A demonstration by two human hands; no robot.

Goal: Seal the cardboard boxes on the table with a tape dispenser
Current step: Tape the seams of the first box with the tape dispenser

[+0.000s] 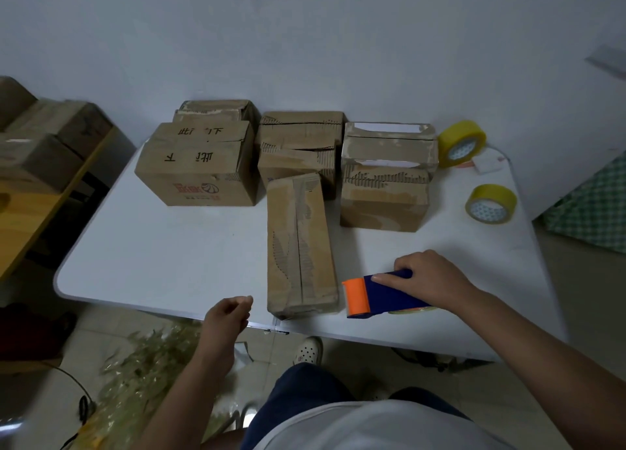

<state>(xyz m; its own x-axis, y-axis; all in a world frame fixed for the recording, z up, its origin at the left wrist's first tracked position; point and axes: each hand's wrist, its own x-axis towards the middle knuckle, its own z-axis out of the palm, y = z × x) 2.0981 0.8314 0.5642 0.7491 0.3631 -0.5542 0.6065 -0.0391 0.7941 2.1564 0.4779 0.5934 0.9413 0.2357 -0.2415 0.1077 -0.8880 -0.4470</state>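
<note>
A long narrow cardboard box [299,246] lies lengthwise at the table's front edge, its top seam running away from me. To its right lies a blue tape dispenser [389,295] with an orange roller end, and my right hand [430,277] grips its handle from above. My left hand [230,314] hovers at the table's front edge, left of the long box, its fingers loosely curled and holding nothing. Several more worn boxes stand behind: a large printed one [200,172] at left, one [298,145] in the middle, one [386,182] at right.
Two yellow tape rolls [462,143] [491,203] sit near the white table's [152,253] right side, by a small white card [487,163]. A wooden shelf with more boxes [44,145] stands at left. Crumpled clear tape [142,365] litters the floor below.
</note>
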